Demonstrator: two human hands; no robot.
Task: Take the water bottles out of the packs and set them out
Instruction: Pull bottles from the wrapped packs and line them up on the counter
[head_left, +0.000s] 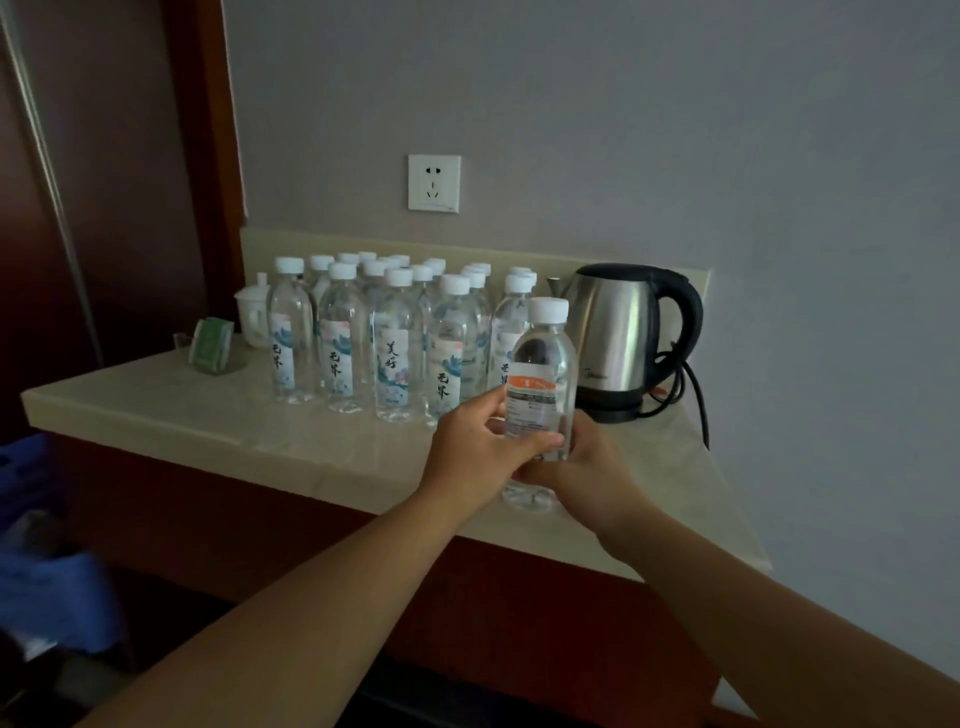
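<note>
A clear water bottle (543, 374) with a white cap and an orange-and-white label stands upright near the front of the beige counter (171, 410). Both hands hold it. My left hand (478, 447) grips its lower half from the left, thumb across the label. My right hand (587, 467) wraps round its base from the right and behind. Just behind it stand several more bottles (395, 343) in rows, white-capped, with pale painted labels. No pack is in view.
A steel electric kettle (618, 338) with a black handle and cord sits right of the bottles. A white lidded cup (254, 312) and a green packet (213, 345) are at the back left. A wall socket (434, 183) is above. Blue objects (57, 597) lie low left.
</note>
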